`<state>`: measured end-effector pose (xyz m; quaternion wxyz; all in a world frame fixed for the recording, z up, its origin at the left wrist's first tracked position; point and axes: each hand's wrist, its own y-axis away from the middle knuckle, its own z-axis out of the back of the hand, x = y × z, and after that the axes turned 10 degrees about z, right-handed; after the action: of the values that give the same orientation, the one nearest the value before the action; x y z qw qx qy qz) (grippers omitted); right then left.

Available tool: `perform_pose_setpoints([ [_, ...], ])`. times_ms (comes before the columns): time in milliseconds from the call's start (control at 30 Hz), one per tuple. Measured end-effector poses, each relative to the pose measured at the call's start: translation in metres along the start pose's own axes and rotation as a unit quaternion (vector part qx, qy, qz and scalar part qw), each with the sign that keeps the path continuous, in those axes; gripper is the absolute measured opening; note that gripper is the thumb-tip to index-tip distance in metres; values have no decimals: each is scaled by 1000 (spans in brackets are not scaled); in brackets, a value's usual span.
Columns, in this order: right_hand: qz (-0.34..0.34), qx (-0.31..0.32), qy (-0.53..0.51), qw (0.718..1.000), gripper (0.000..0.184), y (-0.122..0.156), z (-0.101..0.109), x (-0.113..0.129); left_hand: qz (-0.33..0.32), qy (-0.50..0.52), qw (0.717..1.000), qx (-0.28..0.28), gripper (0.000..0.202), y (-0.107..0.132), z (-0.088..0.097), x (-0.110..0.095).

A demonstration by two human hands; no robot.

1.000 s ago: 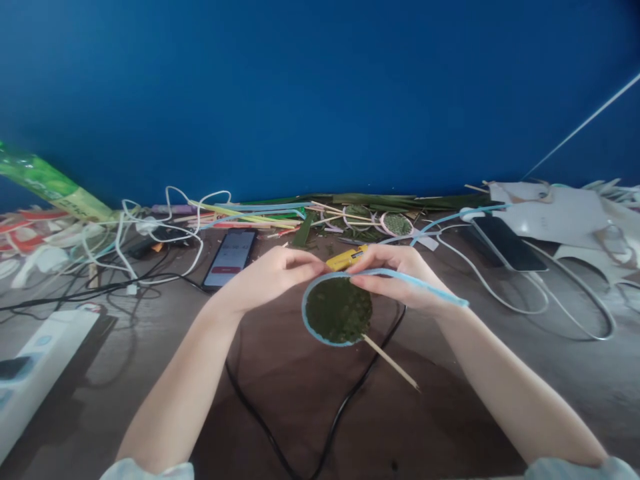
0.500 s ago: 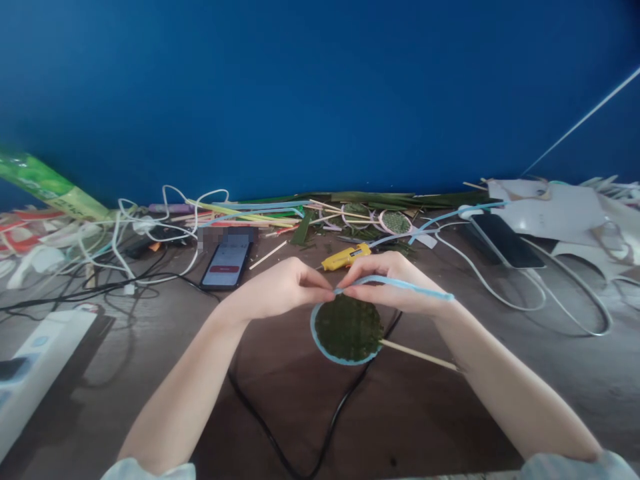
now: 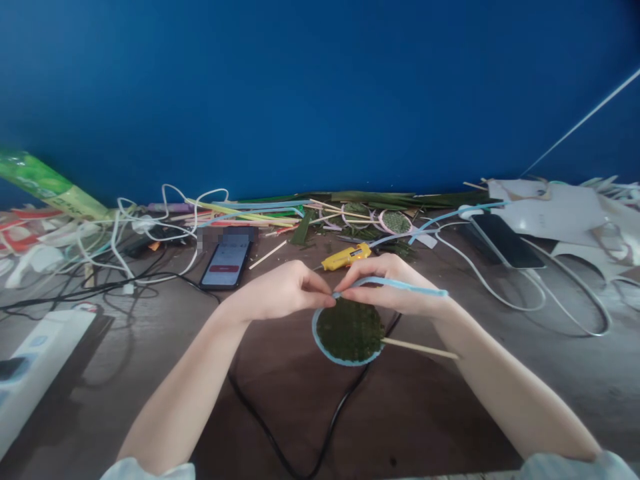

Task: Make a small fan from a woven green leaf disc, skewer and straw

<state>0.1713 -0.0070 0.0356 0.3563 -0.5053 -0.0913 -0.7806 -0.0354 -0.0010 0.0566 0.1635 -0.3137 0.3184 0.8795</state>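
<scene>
A round woven green disc (image 3: 349, 330) with a light blue rim and a thin wooden stick (image 3: 419, 348) pointing right hangs just above the brown table (image 3: 410, 413). My left hand (image 3: 280, 291) pinches the disc's top edge, fingers closed. My right hand (image 3: 393, 285) is closed on the same top edge and on a light blue strip (image 3: 400, 285) that runs off to the right over its fingers. The two hands' fingertips almost touch.
A yellow glue gun (image 3: 346, 257) lies just behind my hands, its black cord (image 3: 300, 433) running toward me. A lit phone (image 3: 226, 261) lies back left, a dark phone (image 3: 506, 241) back right. White cables, coloured strips, green leaves and finished discs (image 3: 396, 222) crowd the back edge. A white box (image 3: 35, 363) sits left.
The disc has turned so its stick swung from pointing down-right to nearly level right, and the disc sits slightly lower. Both hands closed in tighter at its top edge.
</scene>
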Motion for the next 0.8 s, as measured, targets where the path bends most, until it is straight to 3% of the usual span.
perform_pose_setpoints([
  [167, 10, 13, -31, 999, 19, 0, 7, -4, -7, 4, 1000, -11, 30, 0, 4, 6],
  [267, -57, 6, -27, 998, 27, 3, 19, -14, 0, 0, 1000, -19, 28, 2, 10, 9],
  [333, -116, -26, 62, 991, 24, 5, 27, -24, 8, 6, 999, -32, 29, 5, 16, 10],
  [433, -205, -55, 247, 946, 24, 6, 34, -40, 22, 25, 998, -45, 28, 9, 22, 13],
  [500, -261, -27, 319, 911, 33, 6, 34, -49, 31, 26, 998, -51, 29, 11, 25, 15],
  [567, -297, 24, 330, 896, 40, 5, 30, -57, 38, 20, 998, -55, 28, 12, 27, 16],
  [667, -307, 61, 298, 902, 38, 4, 25, -63, 41, 12, 998, -52, 28, 12, 27, 17],
  [800, -263, 58, 206, 941, 19, 2, 25, -63, 44, 8, 998, -48, 27, 13, 29, 18],
])
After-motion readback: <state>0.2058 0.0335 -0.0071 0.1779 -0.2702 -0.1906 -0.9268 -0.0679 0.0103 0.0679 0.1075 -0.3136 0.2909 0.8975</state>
